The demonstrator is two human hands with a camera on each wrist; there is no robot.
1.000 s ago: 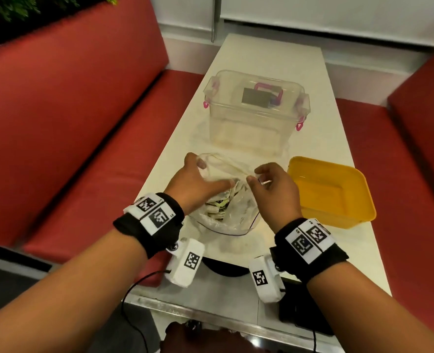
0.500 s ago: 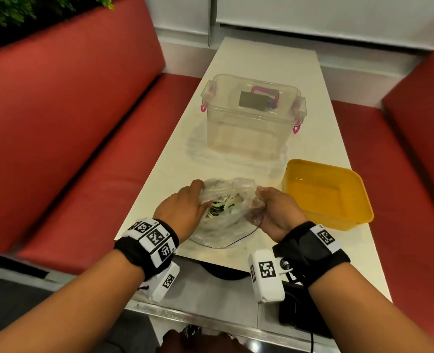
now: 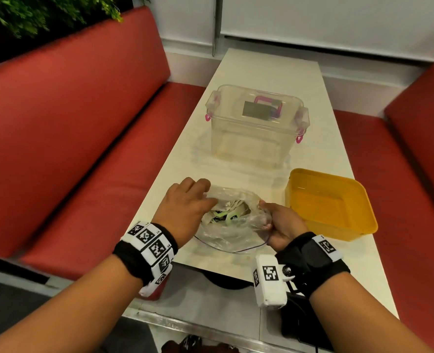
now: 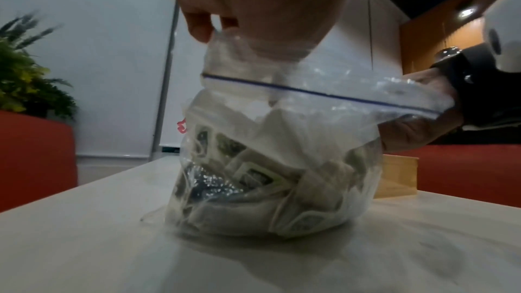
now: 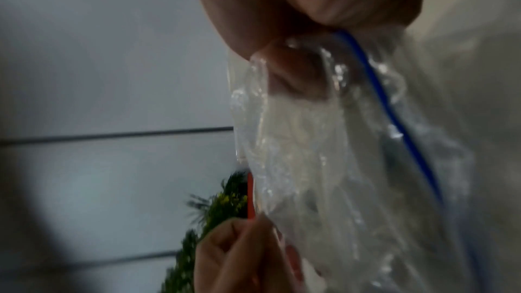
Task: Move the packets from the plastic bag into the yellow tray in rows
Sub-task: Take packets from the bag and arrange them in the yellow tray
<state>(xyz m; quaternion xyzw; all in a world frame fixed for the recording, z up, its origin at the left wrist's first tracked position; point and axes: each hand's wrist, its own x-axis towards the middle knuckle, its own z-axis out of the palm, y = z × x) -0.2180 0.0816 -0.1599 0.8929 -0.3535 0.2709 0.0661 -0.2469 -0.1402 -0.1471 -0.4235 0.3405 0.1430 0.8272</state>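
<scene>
Sitting on the white table [image 3: 266, 72] just left of the yellow tray [image 3: 330, 226], the plastic bag [image 3: 232, 234] stands slumped and open-mouthed with the packets [image 3: 227, 212] heaped loose inside; none has reached the tray yet. Both hands work its rim: the left hand [image 3: 185, 210] pinches the far-left edge of the mouth, and the right hand [image 3: 282, 225] has its fingers curled round bunched film on the side nearest the tray. The film looks thin, crinkly and slippery, so I judge the bag will sag unless one hand keeps the mouth spread. The packets look like light, flat sachets that should lift easily by an edge or corner, though they lie jumbled at all angles and may slide against each other. Beyond the bag, further up the table, stands a clear lidded box [image 3: 256, 128] with pink latches. Print on the packets is too blurred to read, their number cannot be told, and the right wrist view shows little more than smeared film and a blue seal line [image 5: 394, 119]
</scene>
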